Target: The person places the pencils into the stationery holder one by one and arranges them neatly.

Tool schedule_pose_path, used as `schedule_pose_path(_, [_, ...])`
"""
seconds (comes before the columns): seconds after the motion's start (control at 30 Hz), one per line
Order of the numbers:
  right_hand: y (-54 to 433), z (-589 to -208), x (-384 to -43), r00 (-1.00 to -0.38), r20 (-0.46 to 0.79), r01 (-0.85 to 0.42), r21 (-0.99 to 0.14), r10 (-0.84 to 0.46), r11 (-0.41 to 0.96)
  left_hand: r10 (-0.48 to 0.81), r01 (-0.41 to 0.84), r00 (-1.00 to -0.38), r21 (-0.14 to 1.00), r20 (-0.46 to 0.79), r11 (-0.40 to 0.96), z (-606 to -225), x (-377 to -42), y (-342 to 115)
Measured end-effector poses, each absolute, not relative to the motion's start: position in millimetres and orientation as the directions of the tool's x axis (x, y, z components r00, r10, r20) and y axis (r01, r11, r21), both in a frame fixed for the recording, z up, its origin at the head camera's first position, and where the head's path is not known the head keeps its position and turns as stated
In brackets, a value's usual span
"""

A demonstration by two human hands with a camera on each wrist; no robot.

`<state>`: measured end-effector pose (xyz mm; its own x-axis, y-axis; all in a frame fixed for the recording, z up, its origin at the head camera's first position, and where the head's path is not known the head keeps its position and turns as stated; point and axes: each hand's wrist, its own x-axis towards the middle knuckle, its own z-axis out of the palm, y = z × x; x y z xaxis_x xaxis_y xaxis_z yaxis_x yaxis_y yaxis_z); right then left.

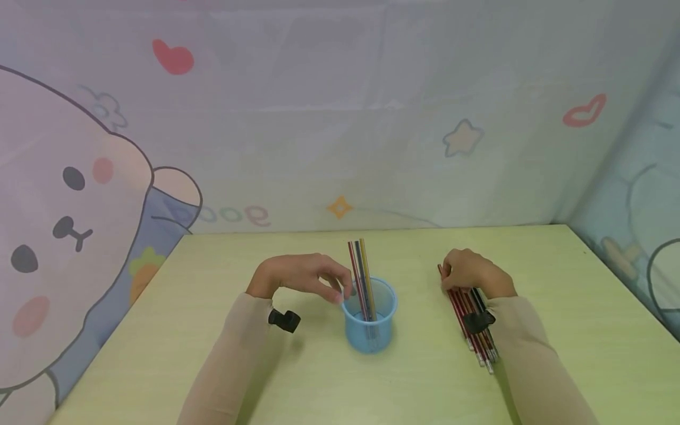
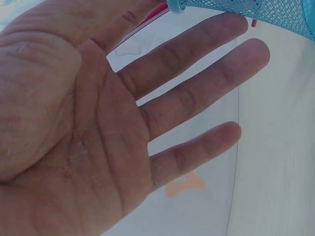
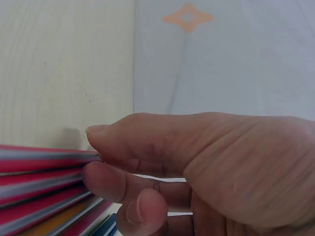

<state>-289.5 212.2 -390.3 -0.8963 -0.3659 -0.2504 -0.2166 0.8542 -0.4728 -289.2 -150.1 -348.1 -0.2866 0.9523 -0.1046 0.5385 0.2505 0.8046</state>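
Observation:
A light blue mesh pencil cup (image 1: pixel 370 339) stands on the table with a red, a dark and a yellow pencil (image 1: pixel 366 265) leaning in it. With thumb and index finger my left hand (image 1: pixel 308 274) pinches the cup's left rim. Its other fingers (image 2: pixel 197 98) stretch out below the mesh (image 2: pixel 275 14) in the left wrist view. To the right, my right hand (image 1: pixel 473 274) is over a bundle of pencils (image 1: pixel 480 348), their eraser ends towards me. Its thumb and index finger pinch the end of a red pencil (image 3: pixel 44 156) at the bundle's edge.
The pale yellow tabletop (image 1: pixel 159 330) runs back to a printed cloth backdrop (image 1: pixel 319 147) with a bear, hearts and stars. Another cloth (image 1: pixel 637 206) hangs along the right side. A black wrist strap (image 1: pixel 285 320) sits on the left sleeve.

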Motion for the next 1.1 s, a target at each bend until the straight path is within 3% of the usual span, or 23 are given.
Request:
schedule_pose_path(0.33, [208.6,-394.2,-289.6,-0.914,-0.281,-0.161,-0.413,-0.294,0.896,0.953,0.536,-0.284,0.806,-0.107,0.251,-350.6,-291.2,-150.3])
schedule_pose_path(0.73, [194.8,-401.3,-291.5,-0.931,-0.269,-0.110,-0.438,-0.247,0.892,0.947,0.526,-0.297,0.807,-0.120,0.267,-351.4,-289.0,-151.4])
schedule_pose_path(1.1, [183.8,-406.4,-291.4,-0.943,-0.195,-0.156,-0.455,-0.269,0.877,0.947,0.542,-0.300,0.797,-0.113,0.267,-349.5,-290.4,-151.1])
